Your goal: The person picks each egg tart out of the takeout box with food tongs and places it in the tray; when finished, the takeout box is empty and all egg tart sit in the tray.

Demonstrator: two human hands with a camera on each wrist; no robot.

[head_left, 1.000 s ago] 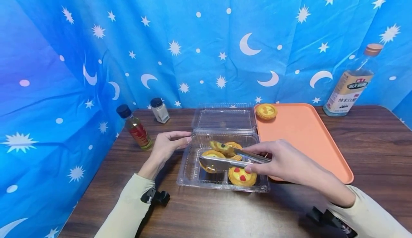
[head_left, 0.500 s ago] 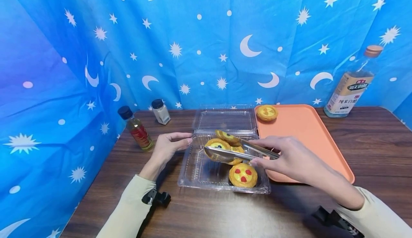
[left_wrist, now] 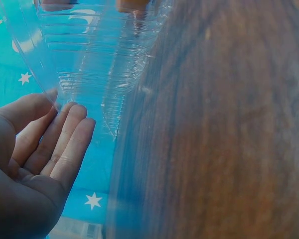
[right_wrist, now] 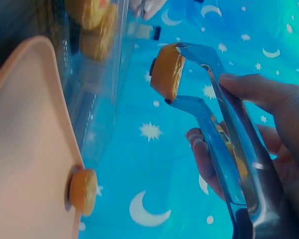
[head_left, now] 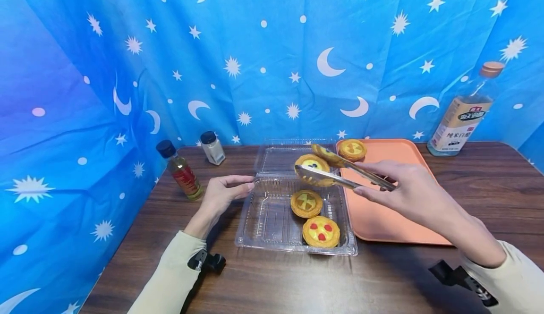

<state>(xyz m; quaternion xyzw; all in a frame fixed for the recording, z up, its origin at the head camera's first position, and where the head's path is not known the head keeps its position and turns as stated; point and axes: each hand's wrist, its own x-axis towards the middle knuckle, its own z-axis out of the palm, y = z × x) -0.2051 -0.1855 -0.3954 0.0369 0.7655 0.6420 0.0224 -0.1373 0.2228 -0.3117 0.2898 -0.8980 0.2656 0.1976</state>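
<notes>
My right hand (head_left: 408, 186) grips metal tongs (head_left: 361, 173), whose tips pinch an egg tart (head_left: 313, 163) with dark bits on top. In the right wrist view the tart (right_wrist: 168, 72) hangs tilted between the tong ends, raised off the surface. Below it stands a clear plastic box (head_left: 265, 244), lid laid back, holding a tart with a leaf-like pattern (head_left: 307, 202) and a tart with red dots (head_left: 321, 232). My left hand (head_left: 223, 196) pinches the box's left rim between thumb and fingers, as the left wrist view (left_wrist: 45, 144) also has it.
Right of the box lies an orange tray (head_left: 395, 215), with another tart (head_left: 352, 149) at its far left corner. A tall vinegar bottle (head_left: 459, 120) stands at the back right. At the left are a small red-labelled bottle (head_left: 183, 174) and a white shaker (head_left: 213, 149).
The tongs have lifted the dark-topped tart out of the box, moving up and to the right with my right hand. My left hand has stayed at the box rim.
</notes>
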